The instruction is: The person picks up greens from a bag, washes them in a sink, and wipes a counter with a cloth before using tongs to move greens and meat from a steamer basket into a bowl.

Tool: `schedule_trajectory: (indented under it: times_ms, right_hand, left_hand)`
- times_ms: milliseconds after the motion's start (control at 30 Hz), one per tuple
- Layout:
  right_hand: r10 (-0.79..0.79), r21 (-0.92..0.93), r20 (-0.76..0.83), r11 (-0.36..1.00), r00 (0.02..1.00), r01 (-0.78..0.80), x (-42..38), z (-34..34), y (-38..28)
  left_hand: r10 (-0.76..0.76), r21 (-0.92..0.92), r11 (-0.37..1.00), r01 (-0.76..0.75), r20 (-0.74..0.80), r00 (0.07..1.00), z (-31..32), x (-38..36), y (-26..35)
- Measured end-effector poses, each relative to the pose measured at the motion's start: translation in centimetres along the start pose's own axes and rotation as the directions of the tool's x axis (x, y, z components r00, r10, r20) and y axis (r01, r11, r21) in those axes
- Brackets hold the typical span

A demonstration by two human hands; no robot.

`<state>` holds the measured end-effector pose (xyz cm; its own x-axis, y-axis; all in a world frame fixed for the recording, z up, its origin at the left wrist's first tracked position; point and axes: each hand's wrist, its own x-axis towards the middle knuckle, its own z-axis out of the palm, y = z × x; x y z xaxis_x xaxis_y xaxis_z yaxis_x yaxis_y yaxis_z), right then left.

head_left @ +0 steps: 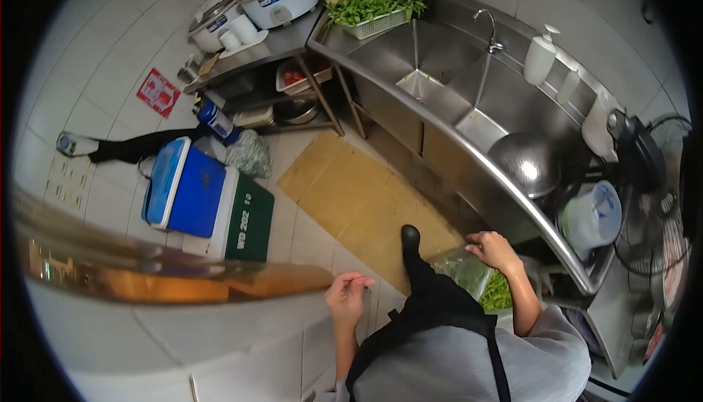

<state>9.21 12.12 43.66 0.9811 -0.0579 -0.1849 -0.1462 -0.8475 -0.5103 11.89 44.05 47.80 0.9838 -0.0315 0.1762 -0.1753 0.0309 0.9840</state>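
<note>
At the lower middle, my left hand (348,296) is raised over the floor tiles with its fingers drawn together. Whether anything small is between the fingertips is hidden. My right hand (498,250) is farther right, bent in a pinch at the upper edge of a clear plastic bag (463,274). Cut green vegetables (498,292) lie beside and partly under the bag, below my right forearm. A black boot (411,238) and a dark apron (447,303) show between my hands.
A steel sink counter (469,154) curves along the right, with a wok (525,164) and leafy greens (377,8). Cardboard (351,193) covers floor. Left stand a blue cooler (198,190) and green box (250,219); a metal edge (271,283) juts in nearby. A fan (652,233) stands right.
</note>
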Motion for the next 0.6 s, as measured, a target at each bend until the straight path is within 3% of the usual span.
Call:
schedule_trajectory:
  times_ms: [133, 200, 267, 333, 533, 600]
  right_hand:
    - [-0.135, 0.12, -0.236, 0.979, 0.962, 0.167, 12.0, -4.2, -1.2]
    - [-0.133, 0.178, -0.381, 0.961, 0.915, 0.214, 16.9, -7.0, -1.7]
    - [-0.082, 0.101, -0.401, 0.986, 0.912, 0.133, 21.1, -9.1, -0.8]
    - [-0.031, 0.127, -0.408, 0.988, 0.912, 0.091, 24.2, -12.3, -1.1]
    - [0.203, 0.187, -0.553, 0.975, 0.808, -0.117, 33.8, -16.5, 0.8]
    - [0.264, 0.243, -0.571, 0.959, 0.778, -0.147, 38.2, -18.2, 1.4]
  left_hand:
    - [0.027, -0.083, 0.996, -0.025, 0.021, 0.999, 2.9, 13.3, -3.1]
    - [0.057, 0.014, 0.998, -0.058, 0.084, 0.995, 3.6, 19.3, -3.5]
    - [0.032, 0.05, 0.998, -0.038, 0.114, 0.993, 4.9, 24.7, -2.6]
    - [0.103, 0.031, 0.994, -0.107, 0.102, 0.989, 6.3, 29.5, -2.5]
    - [-0.093, -0.009, 0.995, 0.098, 0.228, 0.969, 8.4, 42.7, -9.5]
    - [-0.044, -0.119, 0.985, 0.123, 0.522, 0.852, 9.0, 49.0, -12.3]
